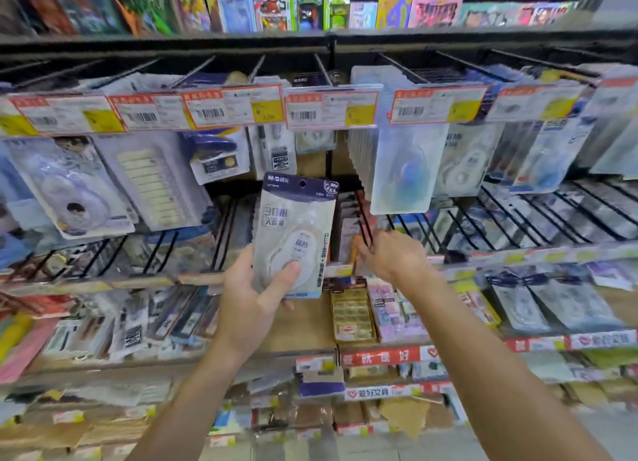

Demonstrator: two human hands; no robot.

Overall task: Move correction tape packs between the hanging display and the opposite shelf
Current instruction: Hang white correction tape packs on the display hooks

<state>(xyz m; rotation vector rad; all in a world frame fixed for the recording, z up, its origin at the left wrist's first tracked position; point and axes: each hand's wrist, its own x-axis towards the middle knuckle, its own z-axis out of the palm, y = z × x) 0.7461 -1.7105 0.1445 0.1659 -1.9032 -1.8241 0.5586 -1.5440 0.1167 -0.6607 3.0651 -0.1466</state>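
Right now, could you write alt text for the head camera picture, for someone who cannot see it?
A person's left hand holds a correction tape pack upright before a crowded stationery display, thumb on its front. The right hand reaches to black wire hooks beside it. Above, more packs hang behind orange-edged price tags.

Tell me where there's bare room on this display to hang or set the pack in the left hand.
The clearest gap is behind the held pack, below the middle price tag: bare brown backboard left of the yellow eraser box. The right hand reaches a black hook there. Pegs to either side look packed.
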